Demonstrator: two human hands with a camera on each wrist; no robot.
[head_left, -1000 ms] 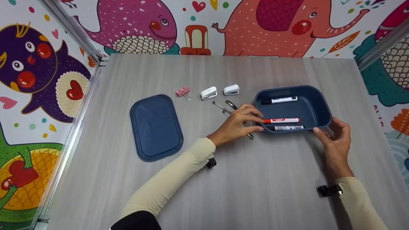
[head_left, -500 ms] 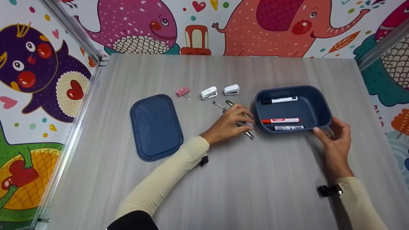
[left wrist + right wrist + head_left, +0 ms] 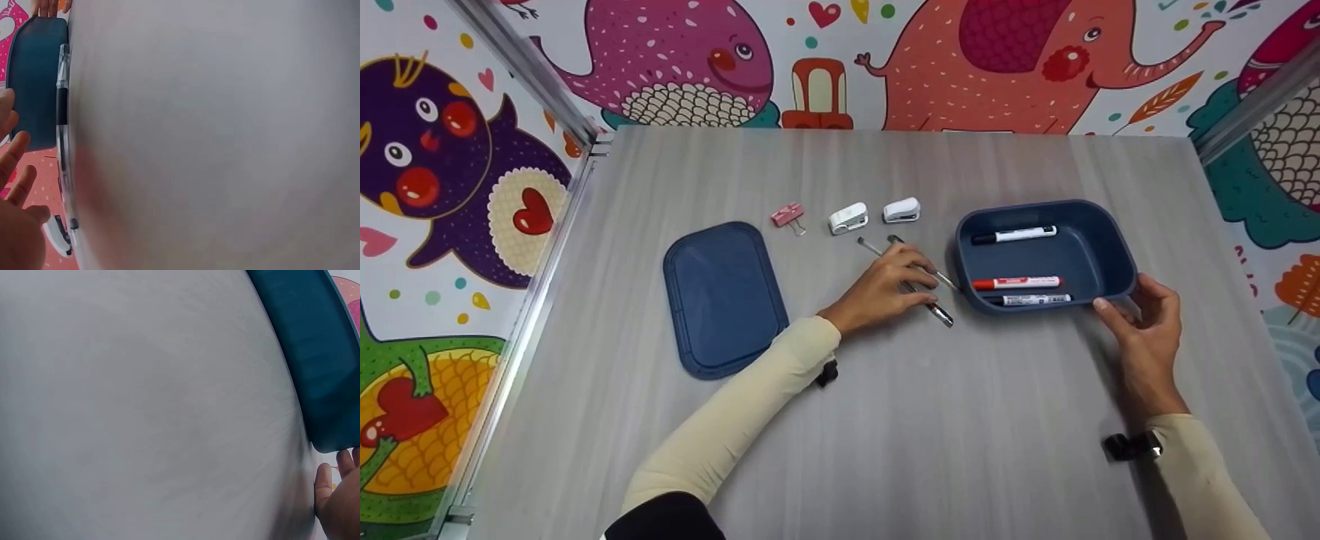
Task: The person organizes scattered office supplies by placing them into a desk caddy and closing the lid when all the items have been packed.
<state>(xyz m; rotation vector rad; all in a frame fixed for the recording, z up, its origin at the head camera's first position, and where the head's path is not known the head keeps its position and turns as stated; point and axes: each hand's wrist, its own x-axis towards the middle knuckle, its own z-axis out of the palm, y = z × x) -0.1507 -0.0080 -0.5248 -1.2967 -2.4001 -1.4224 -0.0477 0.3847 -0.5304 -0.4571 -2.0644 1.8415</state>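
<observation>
My left hand (image 3: 881,289) is over the loose pens (image 3: 940,314), left of the dark blue box. In the left wrist view its fingers are spread and apart, beside a clear pen (image 3: 62,106) with a black band lying on the table. The hand hides the pens' middle parts in the head view. At the near right corner of the box (image 3: 1117,247), my right hand (image 3: 1151,341) holds the wall, thumb in front and fingers round the side. Inside the box lie a red marker (image 3: 1020,283) and two black-capped markers (image 3: 1024,234).
A dark blue lid (image 3: 725,300) lies flat on the left of the table. Behind my left hand are a pink binder clip (image 3: 787,215) and two small white staplers (image 3: 848,218). A printed cartoon wall (image 3: 982,67) borders the table.
My left hand has drawn back leftward from the box's left rim to above the pens, and one pen now shows its tip toward the box. The right hand and the box stay put.
</observation>
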